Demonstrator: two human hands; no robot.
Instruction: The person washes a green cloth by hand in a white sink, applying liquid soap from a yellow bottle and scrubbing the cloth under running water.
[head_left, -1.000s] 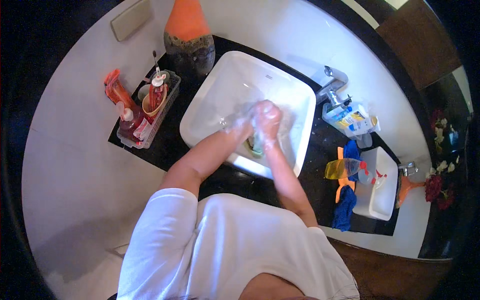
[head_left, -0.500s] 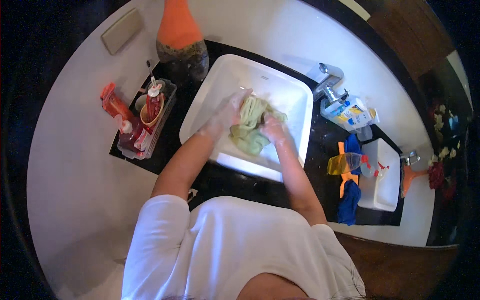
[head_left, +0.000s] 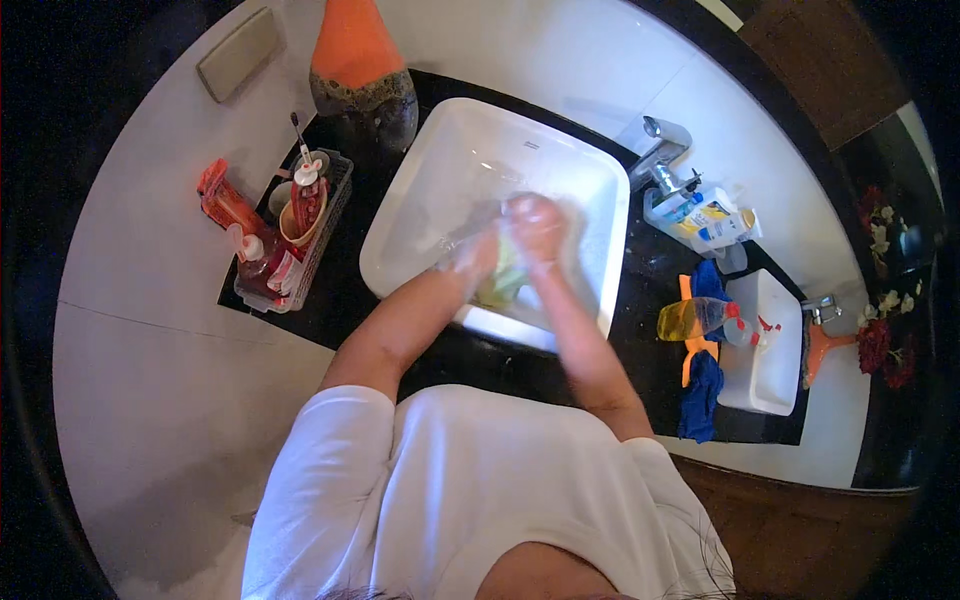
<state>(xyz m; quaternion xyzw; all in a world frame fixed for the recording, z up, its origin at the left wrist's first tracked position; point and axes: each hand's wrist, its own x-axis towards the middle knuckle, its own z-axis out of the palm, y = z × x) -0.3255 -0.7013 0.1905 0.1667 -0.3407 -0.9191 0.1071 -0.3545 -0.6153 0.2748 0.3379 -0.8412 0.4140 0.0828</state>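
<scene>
In the white basin, a wet, pale green cloth is bunched beneath and between my hands, and much of it is covered by them. My left hand, streaked with suds, closes on the cloth from the left. Pressed in beside it, my right hand is curled over the upper part of the cloth, smeared by motion. A lower fold of the cloth hangs below both hands toward the basin's near side.
A clear basket of bottles and a toothbrush stands left. Behind it is an orange-and-dark vase. The faucet, bottles, a yellow-liquid bottle, a blue cloth and a small white basin are right.
My hands, apart on either side of the spread cloth before, have come together. The cloth is now gathered and mostly covered; my right hand moved up and left.
</scene>
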